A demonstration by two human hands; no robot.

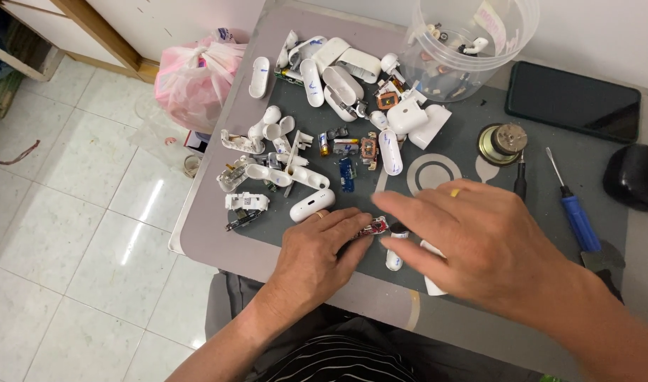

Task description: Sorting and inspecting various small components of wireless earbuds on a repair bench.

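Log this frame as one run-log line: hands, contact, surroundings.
left hand: fingertips on small circuit board | right hand: over white shell pieces | mat: white case parts, blue screwdriver, clear tub

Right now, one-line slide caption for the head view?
Left hand and right hand pinch a small circuit board amid white earbud-case parts on a grey mat.

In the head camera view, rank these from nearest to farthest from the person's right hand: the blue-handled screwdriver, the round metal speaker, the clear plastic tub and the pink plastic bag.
From the right hand:
1. Blue-handled screwdriver, just to its right on the mat.
2. Round metal speaker, above it on the mat.
3. Clear plastic tub, at the table's far edge.
4. Pink plastic bag, on the floor, far left.
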